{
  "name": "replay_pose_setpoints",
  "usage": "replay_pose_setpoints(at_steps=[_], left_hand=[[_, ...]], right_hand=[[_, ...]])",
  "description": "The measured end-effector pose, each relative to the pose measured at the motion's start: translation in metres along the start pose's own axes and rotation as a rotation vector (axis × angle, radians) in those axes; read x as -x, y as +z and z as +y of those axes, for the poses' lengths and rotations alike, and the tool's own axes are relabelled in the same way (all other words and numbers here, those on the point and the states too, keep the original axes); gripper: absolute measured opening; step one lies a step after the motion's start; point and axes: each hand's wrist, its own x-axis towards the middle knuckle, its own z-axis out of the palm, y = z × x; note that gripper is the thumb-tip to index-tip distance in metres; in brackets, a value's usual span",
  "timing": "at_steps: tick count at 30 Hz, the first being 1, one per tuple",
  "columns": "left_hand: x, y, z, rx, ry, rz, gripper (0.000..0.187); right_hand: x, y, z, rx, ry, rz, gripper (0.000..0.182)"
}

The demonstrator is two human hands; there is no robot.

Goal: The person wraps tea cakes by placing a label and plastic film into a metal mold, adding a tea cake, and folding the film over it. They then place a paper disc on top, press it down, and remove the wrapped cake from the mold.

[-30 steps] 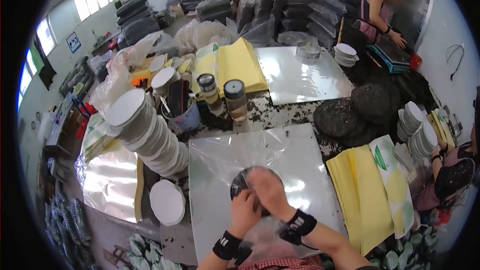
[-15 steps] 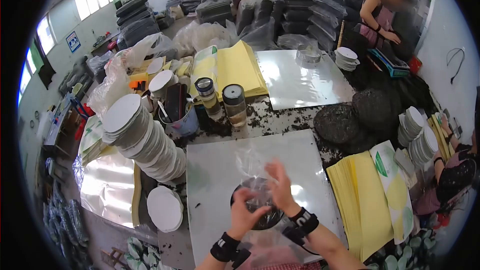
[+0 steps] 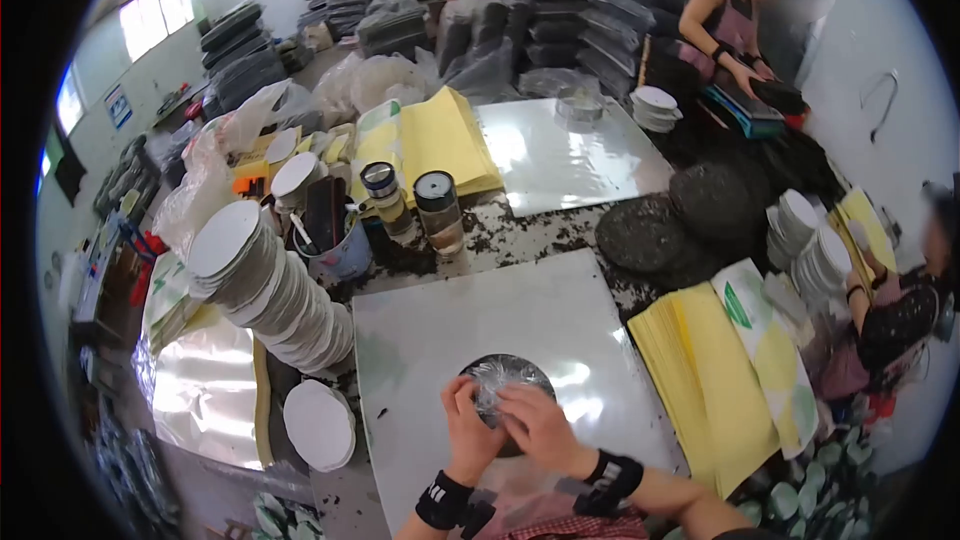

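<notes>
A round dark disc (image 3: 535,365) lies near the front of the white board before me, with crumpled clear plastic film (image 3: 495,380) over its top. My left hand (image 3: 472,432) is at the left side of the disc, its fingers curled and closed on the film. From the right, my right hand (image 3: 545,428) reaches over the near edge, fingers bent and pressed together on the same film. Both hands are close together and hide the near part of the disc. A dark band is on each wrist.
The white board (image 3: 430,325) bears the disc. Stacked white discs (image 3: 285,290) and a single white disc (image 3: 320,425) are at left. Two jars (image 3: 437,210) stand behind; yellow sheets (image 3: 690,380) lie right, near dark round slabs (image 3: 640,235). Co-workers (image 3: 735,25) are at the back and right.
My hands, spread apart above the disc before, have come down and together onto the film. The film that stood upright now lies gathered over the disc. The whole view has shifted slightly.
</notes>
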Motion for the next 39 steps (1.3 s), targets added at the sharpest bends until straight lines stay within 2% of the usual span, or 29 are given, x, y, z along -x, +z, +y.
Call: replay_pose_setpoints(at_steps=[1,3,4,5,7,10,11,12,13,14,15,18,20,23,25,26,27,28,29,31,32,34,36,37,39], left_hand=[[-0.003,-0.005,0.005,-0.035,0.003,-0.108,0.067],[0.001,-0.009,0.001,-0.352,0.154,-0.391,0.072],[0.001,-0.007,0.001,-0.509,0.232,-0.505,0.075],[-0.002,-0.009,0.008,-0.547,0.185,-0.596,0.073],[-0.001,-0.006,0.001,-0.557,0.207,-0.557,0.073],[0.006,-0.006,0.002,-0.539,0.167,-0.578,0.072],[0.007,-0.005,-0.001,-0.564,0.184,-0.572,0.072],[0.007,-0.001,-0.003,-0.579,0.208,-0.563,0.072],[0.012,0.002,-0.013,-0.557,0.161,-0.491,0.072],[0.012,-0.003,-0.018,-0.509,0.233,-0.474,0.072],[0.012,-0.002,-0.018,-0.542,0.234,-0.514,0.074],[0.005,-0.005,-0.018,-0.529,0.243,-0.626,0.083],[-0.005,0.0,-0.018,-0.545,0.27,-0.704,0.086],[-0.012,0.002,-0.018,-0.533,0.27,-0.751,0.086],[-0.015,0.002,-0.012,-0.547,0.276,-0.763,0.086],[-0.013,0.001,-0.012,-0.555,0.273,-0.771,0.087],[-0.013,0.002,-0.016,-0.55,0.272,-0.762,0.088],[-0.012,0.002,-0.018,-0.547,0.277,-0.761,0.088],[-0.012,0.001,-0.018,-0.542,0.278,-0.757,0.088],[-0.012,0.0,-0.013,-0.545,0.271,-0.748,0.086],[-0.011,0.001,-0.012,-0.541,0.268,-0.74,0.086],[-0.013,0.001,-0.013,-0.537,0.281,-0.74,0.087],[-0.012,0.004,-0.009,-0.534,0.266,-0.744,0.085],[-0.012,0.004,-0.007,-0.531,0.263,-0.746,0.085],[-0.015,-0.001,-0.004,-0.537,0.253,-0.748,0.084]], right_hand=[[-0.004,-0.007,0.007,0.046,0.001,-0.08,0.026],[0.003,-0.006,0.02,0.144,0.051,-0.313,0.028],[0.013,-0.008,0.019,0.171,0.033,-0.299,0.026],[0.018,-0.005,0.019,0.198,-0.004,-0.271,0.025],[0.017,-0.011,0.017,0.197,-0.054,-0.21,0.018],[-0.016,-0.04,0.011,0.351,0.022,-0.583,0.016],[-0.013,-0.008,0.04,0.434,0.013,-0.535,0.019],[-0.011,0.021,0.048,0.273,0.149,-0.309,0.019],[-0.012,0.025,0.045,0.213,0.143,-0.329,0.018],[-0.011,0.024,0.039,0.318,0.102,-0.363,0.017],[-0.004,0.018,0.033,0.268,0.091,-0.348,0.016],[-0.002,-0.01,0.018,0.201,-0.063,-0.086,0.011],[-0.004,0.002,0.043,0.219,-0.019,-0.047,0.011],[0.007,0.008,0.078,0.362,-0.018,-0.189,0.017],[0.031,-0.052,0.074,0.251,-0.235,0.309,0.023],[0.064,-0.098,0.091,0.41,-0.145,0.366,0.027],[0.091,-0.156,0.077,0.579,0.07,0.367,0.028],[0.139,-0.195,0.098,0.799,0.226,0.474,0.03],[0.178,-0.236,0.102,0.844,0.322,0.714,0.036],[0.26,-0.305,0.082,1.205,0.543,0.708,0.059],[0.285,-0.323,0.068,1.304,0.583,0.711,0.062],[0.312,-0.339,0.061,1.21,0.656,0.77,0.053],[0.339,-0.359,0.087,1.082,0.673,0.795,0.041],[0.35,-0.379,0.096,0.884,0.616,0.847,0.024],[0.336,-0.435,0.077,0.432,1.014,1.135,0.011]])
